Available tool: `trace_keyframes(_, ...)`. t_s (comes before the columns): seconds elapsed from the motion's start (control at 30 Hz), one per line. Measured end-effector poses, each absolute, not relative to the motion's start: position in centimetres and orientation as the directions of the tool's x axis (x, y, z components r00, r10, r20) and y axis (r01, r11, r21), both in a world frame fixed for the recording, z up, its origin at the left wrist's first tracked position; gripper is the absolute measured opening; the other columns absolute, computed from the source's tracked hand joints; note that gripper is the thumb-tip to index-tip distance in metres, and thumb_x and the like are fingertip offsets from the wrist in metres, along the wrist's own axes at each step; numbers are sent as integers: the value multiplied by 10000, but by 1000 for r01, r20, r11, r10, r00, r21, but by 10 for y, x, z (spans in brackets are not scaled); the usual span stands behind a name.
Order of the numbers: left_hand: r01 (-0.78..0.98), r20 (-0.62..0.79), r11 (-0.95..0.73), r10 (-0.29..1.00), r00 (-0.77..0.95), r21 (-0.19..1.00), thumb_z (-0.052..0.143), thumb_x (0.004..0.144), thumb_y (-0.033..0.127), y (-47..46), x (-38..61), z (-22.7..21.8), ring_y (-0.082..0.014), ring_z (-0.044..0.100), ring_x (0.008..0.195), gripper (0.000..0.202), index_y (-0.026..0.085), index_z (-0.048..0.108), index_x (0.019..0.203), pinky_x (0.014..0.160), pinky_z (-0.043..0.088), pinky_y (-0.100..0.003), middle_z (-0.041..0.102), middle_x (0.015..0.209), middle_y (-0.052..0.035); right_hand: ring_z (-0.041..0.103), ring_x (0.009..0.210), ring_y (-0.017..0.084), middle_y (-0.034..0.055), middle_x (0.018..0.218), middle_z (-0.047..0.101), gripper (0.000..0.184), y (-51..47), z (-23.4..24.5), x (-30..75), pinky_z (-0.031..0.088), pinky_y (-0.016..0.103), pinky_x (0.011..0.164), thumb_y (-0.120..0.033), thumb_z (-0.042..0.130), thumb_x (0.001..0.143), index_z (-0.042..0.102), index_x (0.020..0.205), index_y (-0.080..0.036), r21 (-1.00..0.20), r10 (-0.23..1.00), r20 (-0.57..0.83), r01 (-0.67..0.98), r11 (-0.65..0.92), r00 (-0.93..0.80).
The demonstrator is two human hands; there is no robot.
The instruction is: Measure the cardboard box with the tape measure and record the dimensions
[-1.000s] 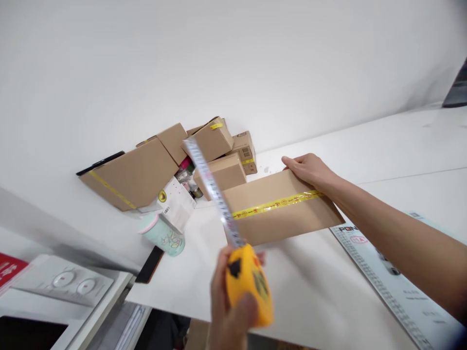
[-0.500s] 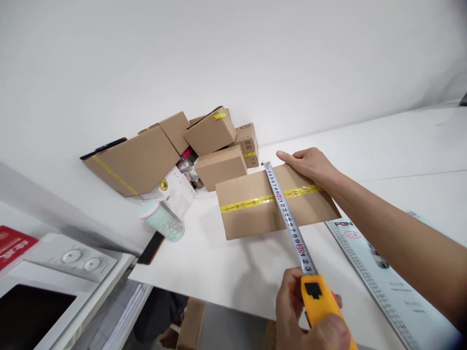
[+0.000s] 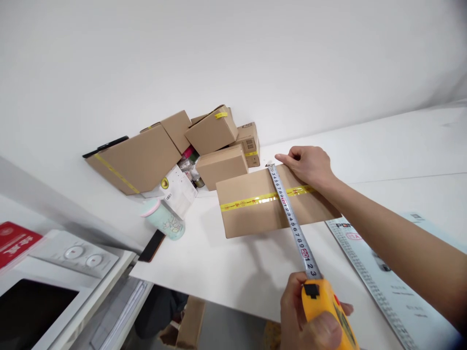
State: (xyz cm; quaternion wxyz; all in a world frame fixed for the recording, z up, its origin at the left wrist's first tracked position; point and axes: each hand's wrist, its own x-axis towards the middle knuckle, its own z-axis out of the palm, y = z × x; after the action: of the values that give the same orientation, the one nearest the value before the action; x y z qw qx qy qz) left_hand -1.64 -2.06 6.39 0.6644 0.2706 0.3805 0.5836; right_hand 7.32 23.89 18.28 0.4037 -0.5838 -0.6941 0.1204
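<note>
My left hand (image 3: 304, 316) is closed round a yellow tape measure (image 3: 328, 313) at the table's near edge. Its blade (image 3: 292, 221) runs away from me across a flat cardboard box (image 3: 251, 214) sealed with yellow tape. The blade's hook sits at the box's far edge. There my right hand (image 3: 308, 165) rests on the box, fingers curled over that edge just right of the hook. The box lies on the white table (image 3: 226, 272).
A pile of cardboard boxes (image 3: 204, 146) leans against the wall behind. A pale green cup (image 3: 164, 224), a white packet (image 3: 178, 192) and a black phone (image 3: 151, 246) lie at the left. A printed sheet (image 3: 394, 282) lies right. A lower white desk (image 3: 73, 272) stands left.
The tape blade swung from upright at the left to lying across the box, hook at the far edge. My left hand moved right and nearer; my right hand's fingers curled.
</note>
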Motion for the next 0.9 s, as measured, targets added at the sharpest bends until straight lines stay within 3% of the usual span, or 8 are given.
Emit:
trace_keyframes(0.13,-590,-234,198,972,15,783,908,509,646,-23,-12,66,-323,729,969,750,206,635,1053,744,502,-344,732,861,-67,623,746,254,83,744,712,524,237,182,70,330,335,623,-695,488,895,584,670,-231,-544,901,434,790,284,-25)
trace_keyframes(0.27,-594,-250,201,968,-1,779,908,501,650,-24,-11,67,-329,722,979,762,206,634,1056,792,519,-376,720,886,-64,644,804,297,105,815,735,555,236,183,69,350,351,645,-770,525,807,615,735,-227,-501,906,420,818,283,-56)
trace_keyframes(0.43,-535,-204,175,979,6,826,908,503,643,-18,-10,54,-343,697,1003,738,208,640,1035,868,505,-423,689,891,-58,636,814,305,105,844,731,566,239,183,70,364,363,668,-783,543,769,635,780,-225,-499,918,389,819,283,-79)
trace_keyframes(0.67,-380,-209,181,977,-35,907,890,567,595,-12,-4,42,-298,601,1008,701,177,628,1064,869,469,-388,666,968,-96,632,820,301,115,849,732,573,239,182,71,347,357,653,-770,487,813,637,743,-221,-456,902,417,832,315,-113)
trace_keyframes(0.9,-364,-240,210,970,-38,908,899,580,392,-16,-3,43,-332,577,1137,743,178,600,1224,1000,438,-409,636,1092,-98,637,818,296,121,870,740,576,242,181,70,349,350,637,-772,506,813,670,771,-222,-472,910,404,829,299,-98)
